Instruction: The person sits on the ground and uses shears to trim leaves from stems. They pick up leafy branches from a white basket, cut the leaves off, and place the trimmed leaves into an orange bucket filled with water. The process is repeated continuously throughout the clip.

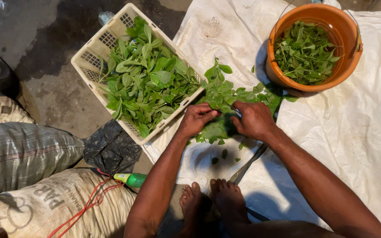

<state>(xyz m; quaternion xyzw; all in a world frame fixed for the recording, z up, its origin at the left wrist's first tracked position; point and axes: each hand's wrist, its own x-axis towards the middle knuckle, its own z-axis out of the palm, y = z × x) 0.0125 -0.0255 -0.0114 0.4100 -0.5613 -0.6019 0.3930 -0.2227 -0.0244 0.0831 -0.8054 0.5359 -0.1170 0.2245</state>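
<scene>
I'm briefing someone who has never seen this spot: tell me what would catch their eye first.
Green leaves everywhere: a cream plastic basket heaped with them at upper left, an orange bucket half full at upper right. Between them, on the white woven sheet, the left hand and right hand work at a loose pile of leaves. Bare feet rest below.

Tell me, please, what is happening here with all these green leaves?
A barefoot person works both hands in a pile of leafy stems on a white woven sheet. The left hand and right hand pinch the greens between them. A cream plastic crate on the left and an orange bucket on the right both hold leaves.
</scene>
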